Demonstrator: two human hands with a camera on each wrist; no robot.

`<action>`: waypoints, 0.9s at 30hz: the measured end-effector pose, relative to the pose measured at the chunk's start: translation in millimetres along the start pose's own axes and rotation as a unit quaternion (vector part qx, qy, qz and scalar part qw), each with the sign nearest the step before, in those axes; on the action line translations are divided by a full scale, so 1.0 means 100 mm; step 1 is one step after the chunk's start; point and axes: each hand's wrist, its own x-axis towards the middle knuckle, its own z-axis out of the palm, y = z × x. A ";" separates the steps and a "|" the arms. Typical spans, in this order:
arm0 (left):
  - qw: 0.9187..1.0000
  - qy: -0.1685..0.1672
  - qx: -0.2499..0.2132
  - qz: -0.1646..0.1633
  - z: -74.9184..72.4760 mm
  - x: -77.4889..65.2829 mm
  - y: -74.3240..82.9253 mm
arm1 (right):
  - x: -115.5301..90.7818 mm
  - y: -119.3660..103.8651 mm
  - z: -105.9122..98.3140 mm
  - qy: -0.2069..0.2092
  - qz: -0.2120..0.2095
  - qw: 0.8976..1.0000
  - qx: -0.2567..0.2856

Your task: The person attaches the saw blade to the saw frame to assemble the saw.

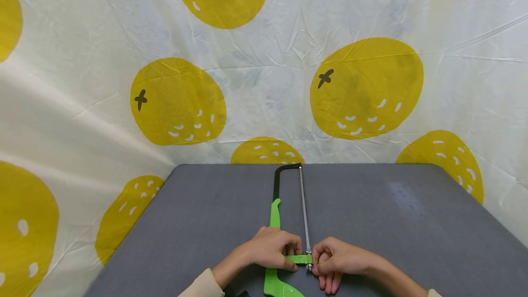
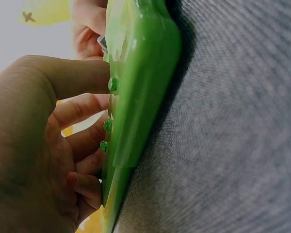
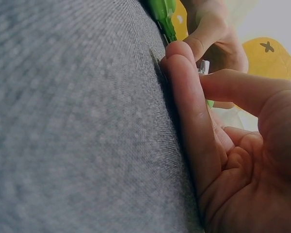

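A hacksaw (image 1: 275,217) lies flat on the grey table, with a green handle, a black front bow and a thin grey blade (image 1: 305,210) strung along its right side. My left hand (image 1: 272,247) lies across the green frame and grips it, fingers and thumb bent about the short green crosspiece (image 1: 300,259). At the crosspiece's end, a small silver wing nut (image 1: 309,267) sticks out below the blade. My right hand (image 1: 340,258) pinches at this wing nut with thumb and index finger, its lower fingers resting along the cloth.
Grey cloth covers the table (image 1: 198,214). A pale curtain (image 1: 264,95) printed with yellow fruit hangs behind and along the sides. Part of a small black object (image 1: 244,294) shows at the bottom edge, left of the handle.
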 end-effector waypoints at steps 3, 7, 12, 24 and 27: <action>1.000 0.003 0.006 0.000 0.00 0.00 0.00 | 0.00 0.01 0.00 0.000 -0.003 1.000 -0.005; 1.000 0.004 0.010 -0.001 0.00 0.00 0.01 | 0.01 0.01 0.00 0.001 -0.007 1.000 -0.011; 1.000 -0.001 0.002 -0.004 -0.02 -0.01 0.01 | 0.01 0.01 0.00 0.002 -0.005 1.000 -0.013; 1.000 -0.002 -0.002 -0.006 -0.03 -0.01 0.03 | 0.01 0.00 -0.01 0.002 -0.002 1.000 -0.009; 1.000 -0.001 -0.004 -0.005 -0.03 -0.01 0.02 | 0.01 0.00 -0.02 0.001 0.000 1.000 -0.008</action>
